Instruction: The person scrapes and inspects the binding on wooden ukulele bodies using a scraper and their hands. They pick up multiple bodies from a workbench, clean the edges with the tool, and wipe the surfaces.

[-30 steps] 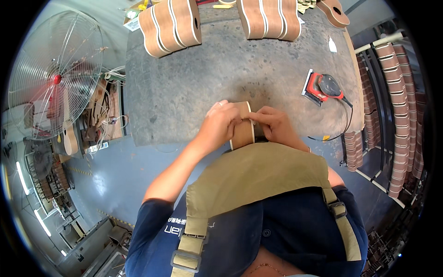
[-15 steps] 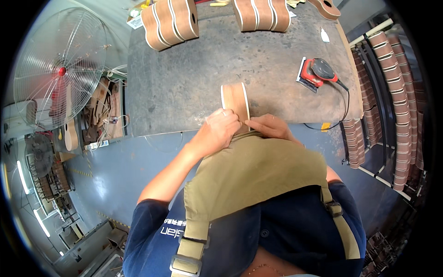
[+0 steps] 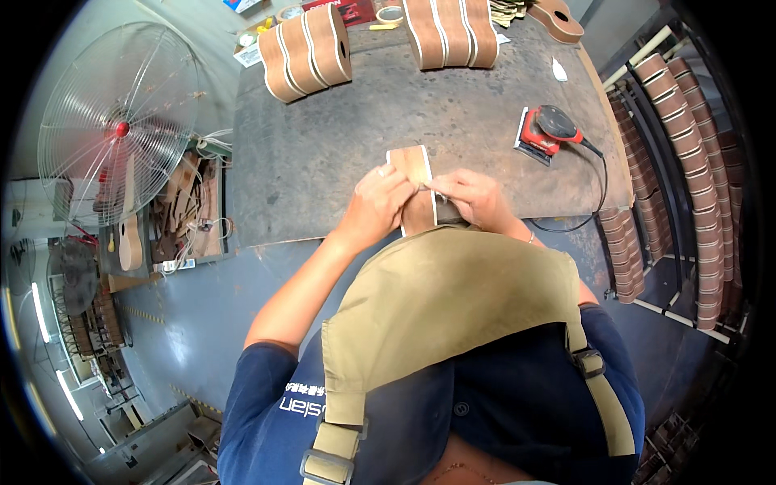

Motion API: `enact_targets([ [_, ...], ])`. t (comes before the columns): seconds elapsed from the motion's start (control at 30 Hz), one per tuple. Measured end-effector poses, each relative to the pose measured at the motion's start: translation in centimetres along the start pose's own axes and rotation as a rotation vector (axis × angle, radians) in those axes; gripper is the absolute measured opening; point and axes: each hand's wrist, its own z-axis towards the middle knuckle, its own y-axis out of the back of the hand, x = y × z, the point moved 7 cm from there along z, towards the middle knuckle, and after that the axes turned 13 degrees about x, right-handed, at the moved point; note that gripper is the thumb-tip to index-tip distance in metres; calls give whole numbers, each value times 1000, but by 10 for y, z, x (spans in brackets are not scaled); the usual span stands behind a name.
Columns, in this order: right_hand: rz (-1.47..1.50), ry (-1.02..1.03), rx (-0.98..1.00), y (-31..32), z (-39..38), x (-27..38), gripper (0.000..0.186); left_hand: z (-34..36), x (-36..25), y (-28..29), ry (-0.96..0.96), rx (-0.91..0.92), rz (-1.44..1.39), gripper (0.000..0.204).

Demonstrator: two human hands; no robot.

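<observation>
A ukulele body (image 3: 418, 214) stands on edge at the table's near side, close against my apron. Its reddish-brown wooden side faces up, bordered by white binding strips. My left hand (image 3: 380, 202) lies over its left part, fingers curled and tips pressed together on the wood. From the other side, my right hand (image 3: 475, 198) pinches at the right-hand binding, thumb and forefinger close to the left fingertips. Whatever small thing may be between the left fingertips is too small to make out. The body's lower part is hidden by the apron and hands.
A red and black corded sander (image 3: 546, 133) rests at the right, with a white bottle (image 3: 558, 70) beyond it. Two rows of ukulele bodies (image 3: 305, 52) (image 3: 451, 32) stand at the back. A large fan (image 3: 121, 129) is left, and racks of wooden parts (image 3: 687, 178) are right.
Both hands have moved away from my apron, farther along the ukulele body's side. More of its near part now shows below them. The view has shifted slightly, showing more of the table's back.
</observation>
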Motion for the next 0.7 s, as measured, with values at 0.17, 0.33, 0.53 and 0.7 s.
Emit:
enact_targets([
  [0.17,-32,70,37,-22,-37,2,34,-22,-23,-22,-114,103,60,26],
  [0.33,90,-125,123,-19,-49,0,34,-19,-23,-21,-93,332,-13,46],
  [0.53,307,-447,-557,49,-72,-20,16,11,-26,13,-67,357,401,69],
  [0.7,164,-565,-448,47,-90,-25,25,18,-25,-45,-370,447,530,21],
])
